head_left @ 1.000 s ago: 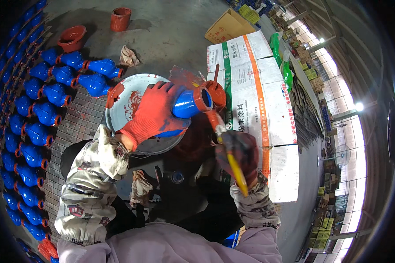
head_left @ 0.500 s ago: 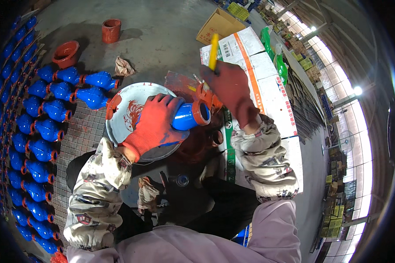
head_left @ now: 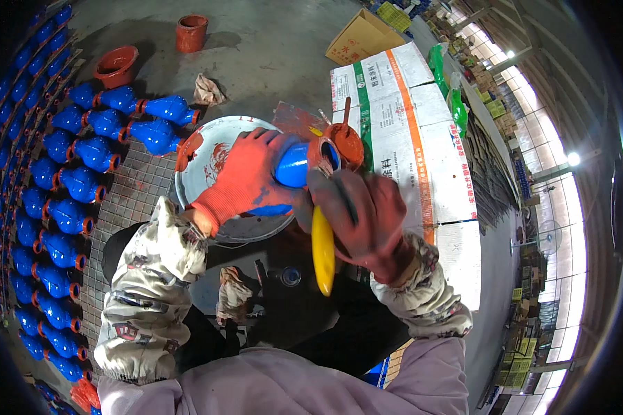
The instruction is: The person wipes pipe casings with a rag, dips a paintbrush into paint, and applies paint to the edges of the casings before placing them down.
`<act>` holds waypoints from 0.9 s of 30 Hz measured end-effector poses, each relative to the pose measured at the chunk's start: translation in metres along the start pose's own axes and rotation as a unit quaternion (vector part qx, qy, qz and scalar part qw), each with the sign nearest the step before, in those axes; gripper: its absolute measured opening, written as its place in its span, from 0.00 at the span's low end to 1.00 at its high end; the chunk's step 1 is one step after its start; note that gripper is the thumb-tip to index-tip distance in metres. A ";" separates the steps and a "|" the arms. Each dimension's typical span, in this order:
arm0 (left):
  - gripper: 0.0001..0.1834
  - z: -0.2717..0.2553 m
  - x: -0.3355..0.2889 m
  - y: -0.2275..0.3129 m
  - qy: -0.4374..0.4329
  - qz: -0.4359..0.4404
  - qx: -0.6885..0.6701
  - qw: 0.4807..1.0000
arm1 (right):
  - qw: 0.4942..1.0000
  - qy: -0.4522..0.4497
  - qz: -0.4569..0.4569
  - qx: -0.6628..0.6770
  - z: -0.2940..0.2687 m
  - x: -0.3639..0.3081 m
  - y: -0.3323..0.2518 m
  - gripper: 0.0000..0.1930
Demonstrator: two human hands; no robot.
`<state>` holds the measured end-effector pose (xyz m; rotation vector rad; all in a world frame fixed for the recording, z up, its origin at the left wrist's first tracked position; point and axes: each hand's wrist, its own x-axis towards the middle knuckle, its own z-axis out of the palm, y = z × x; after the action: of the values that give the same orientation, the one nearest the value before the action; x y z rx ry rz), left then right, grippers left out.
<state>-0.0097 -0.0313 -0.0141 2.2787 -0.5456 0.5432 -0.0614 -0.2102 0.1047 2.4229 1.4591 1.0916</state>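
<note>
My left hand, in a red glove, is closed around a blue valve body over a pale paint-smeared basin. The valve body's open end has a reddish-brown rim and faces right. My right hand, in a dark red glove, is closed on a yellow-handled paintbrush at that rim. The brush's handle points down toward me; its head is hidden by the fingers. Just beyond my right hand is a small pot of red paint with a stick standing in it.
Rows of blue valve bodies with red ends stand on mesh at left. A red tub, a red bucket and a crumpled rag lie beyond. White cartons are at right, an open cardboard box behind them.
My right hand has moved from above the paint pot down and nearer to the valve body's rim. The brush handle has swung from pointing up to pointing down. My left hand keeps its hold.
</note>
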 end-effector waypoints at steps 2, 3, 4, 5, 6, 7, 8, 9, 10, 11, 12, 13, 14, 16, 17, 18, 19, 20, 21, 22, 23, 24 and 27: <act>0.43 -0.003 0.001 -0.003 0.012 -0.006 -0.026 1.000 | 0.999 0.027 -0.028 0.005 0.011 -0.028 0.003 0.23; 0.43 -0.013 0.000 -0.006 0.012 -0.005 -0.049 0.999 | 0.996 0.068 -0.026 0.042 0.013 -0.032 0.001 0.22; 0.43 -0.012 0.002 -0.011 0.011 0.001 -0.084 0.996 | 0.992 0.099 -0.021 0.071 0.017 -0.041 0.002 0.20; 0.44 -0.012 0.004 -0.014 0.000 0.001 -0.101 0.995 | 0.992 0.095 -0.026 0.083 0.021 -0.054 0.004 0.19; 0.44 -0.017 0.003 -0.014 -0.005 0.000 -0.092 0.996 | 0.991 0.103 -0.022 0.088 0.026 -0.060 0.002 0.19; 0.45 -0.024 0.003 -0.013 -0.028 -0.025 -0.140 0.989 | 0.987 0.125 0.010 0.100 0.030 -0.065 -0.001 0.19; 0.45 -0.030 0.003 -0.012 -0.051 -0.051 -0.188 0.980 | 0.982 0.147 0.042 0.111 0.033 -0.067 -0.003 0.18; 0.45 -0.035 0.002 -0.016 -0.059 -0.062 -0.223 0.971 | 0.975 0.136 0.084 0.155 0.031 -0.067 -0.003 0.17; 0.45 -0.037 -0.001 -0.022 -0.063 -0.065 -0.215 0.972 | 0.962 0.134 0.123 0.202 0.035 -0.070 -0.002 0.17; 0.45 -0.037 -0.004 -0.030 -0.058 -0.074 -0.218 0.971 | 0.946 0.166 0.167 0.225 0.038 -0.069 -0.006 0.16; 0.45 -0.038 -0.004 -0.033 -0.053 -0.080 -0.224 0.970 | 0.926 0.195 0.210 0.244 0.039 -0.068 -0.010 0.15; 0.47 -0.041 -0.006 -0.033 -0.051 -0.093 -0.218 0.970 | 0.904 0.217 0.245 0.274 0.036 -0.065 -0.015 0.13; 0.47 -0.041 -0.007 -0.035 -0.055 -0.092 -0.213 0.971 | 0.902 0.221 0.248 0.276 0.035 -0.059 -0.018 0.13; 0.50 -0.030 -0.011 -0.040 0.032 -0.047 -0.016 0.998 | 0.907 0.220 0.206 0.295 0.036 -0.052 -0.020 0.18; 0.50 -0.024 -0.015 -0.041 0.031 -0.047 -0.011 0.998 | 0.892 0.213 0.190 0.350 0.035 -0.045 -0.020 0.16; 0.51 -0.019 -0.015 -0.038 0.066 -0.057 -0.008 0.996 | 0.868 0.252 0.193 0.381 0.048 -0.041 -0.027 0.14; 0.52 -0.017 -0.019 -0.040 0.102 -0.071 -0.002 0.992 | 0.887 0.233 0.166 0.361 0.048 -0.030 -0.030 0.17; 0.52 -0.009 -0.026 -0.052 0.097 -0.072 0.004 0.993 | 0.905 0.213 0.139 0.342 0.047 -0.020 -0.032 0.19; 0.51 0.002 -0.034 -0.067 0.108 -0.068 0.051 0.991 | 0.904 0.220 0.117 0.347 0.052 -0.013 -0.037 0.22; 0.51 0.008 -0.031 -0.069 0.117 -0.058 0.091 0.987 | 0.907 0.225 0.097 0.344 0.057 -0.010 -0.039 0.26; 0.51 0.013 -0.030 -0.072 0.115 -0.053 0.089 0.988 | 0.893 0.287 0.091 0.336 0.075 -0.012 -0.046 0.31; 0.49 0.011 -0.032 -0.071 0.117 -0.059 0.065 0.989 | 0.912 0.253 0.106 0.306 0.081 -0.015 -0.049 0.31; 0.43 -0.022 -0.013 -0.020 0.090 -0.098 -0.110 0.985 | 0.919 0.263 0.105 0.274 0.085 -0.022 -0.038 0.29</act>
<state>-0.0149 0.0004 -0.0179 2.0209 -0.2730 0.5555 -0.0416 -0.1856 0.0144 2.8529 1.9045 1.6781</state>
